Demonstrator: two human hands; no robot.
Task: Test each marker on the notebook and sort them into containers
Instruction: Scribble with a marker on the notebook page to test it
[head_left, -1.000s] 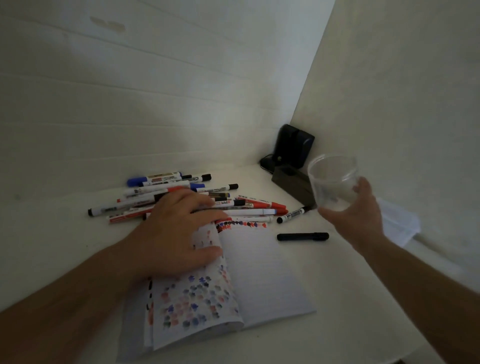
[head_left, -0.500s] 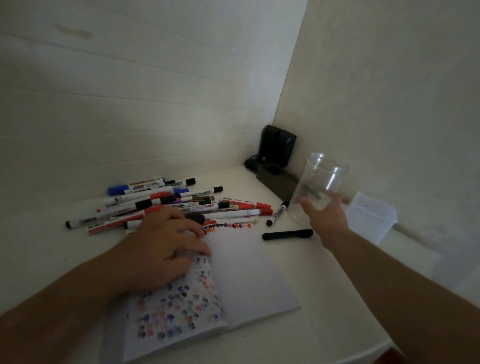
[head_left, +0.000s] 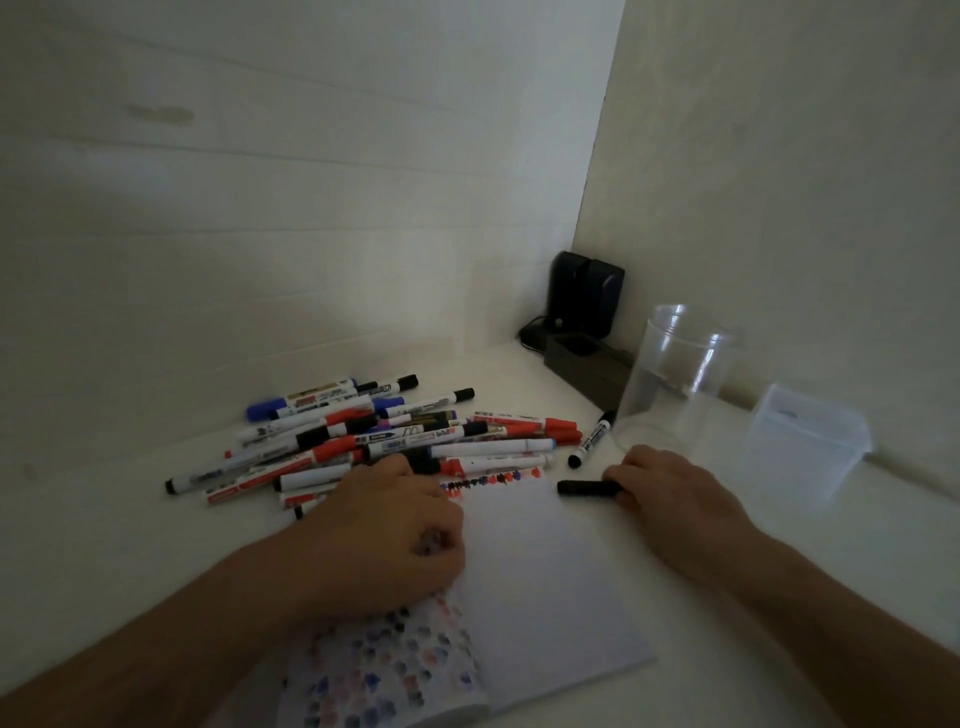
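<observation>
Once it left the cup (head_left: 675, 374), right hand (head_left: 670, 493) on black marker (head_left: 584, 488).

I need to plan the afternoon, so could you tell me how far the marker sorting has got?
Barely started. The clear cup stands upright and looks empty, so nothing seems sorted. The right hand grips the black marker beside the notebook, which the left hand holds flat. The whole marker pile remains.

A white table (head_left: 130, 519) stands in a corner between a panelled white wall (head_left: 311, 208) and a plain cream wall (head_left: 779, 182). In that corner stands a dark upright device (head_left: 586, 293), with a dark low box (head_left: 584, 364) just in front of it.
</observation>
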